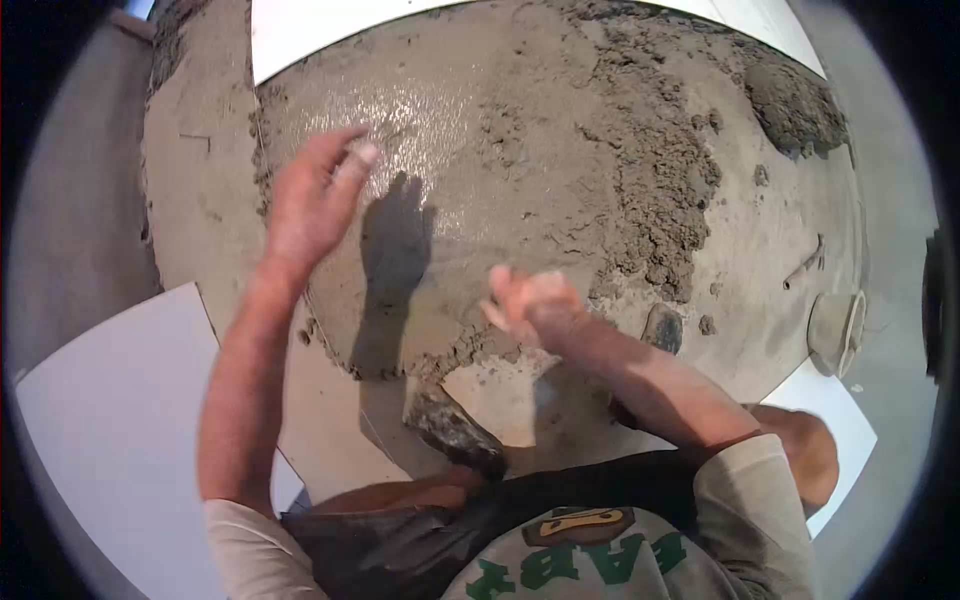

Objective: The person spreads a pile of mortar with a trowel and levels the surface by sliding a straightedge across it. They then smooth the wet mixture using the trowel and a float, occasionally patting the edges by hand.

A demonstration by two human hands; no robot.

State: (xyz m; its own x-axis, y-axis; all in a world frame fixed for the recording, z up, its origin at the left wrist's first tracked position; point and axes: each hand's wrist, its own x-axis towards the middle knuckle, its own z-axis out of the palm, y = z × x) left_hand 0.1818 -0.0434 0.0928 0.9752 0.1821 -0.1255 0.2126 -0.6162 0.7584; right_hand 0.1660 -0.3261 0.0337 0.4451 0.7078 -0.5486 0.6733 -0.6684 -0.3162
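Observation:
My left hand [315,200] is raised above the wet mortar [440,130], its thumb and forefinger apart and nothing visible between them. A hand-shaped shadow falls on the mortar beside it. My right hand [538,305] is over the near part of the mortar bed, its fingers bent and smeared by motion. Whether it holds anything cannot be made out. The mortar is smooth and shiny near my left hand, and coarse and lumpy in a strip [660,170] to the right.
White panels lie at the left [120,370], far side [540,12] and right [845,430]. A mortar heap [795,108] sits far right, with a bucket [836,332] and a thin tool [804,264] nearer. My dirty shoe [450,425] stands at the mortar's near edge.

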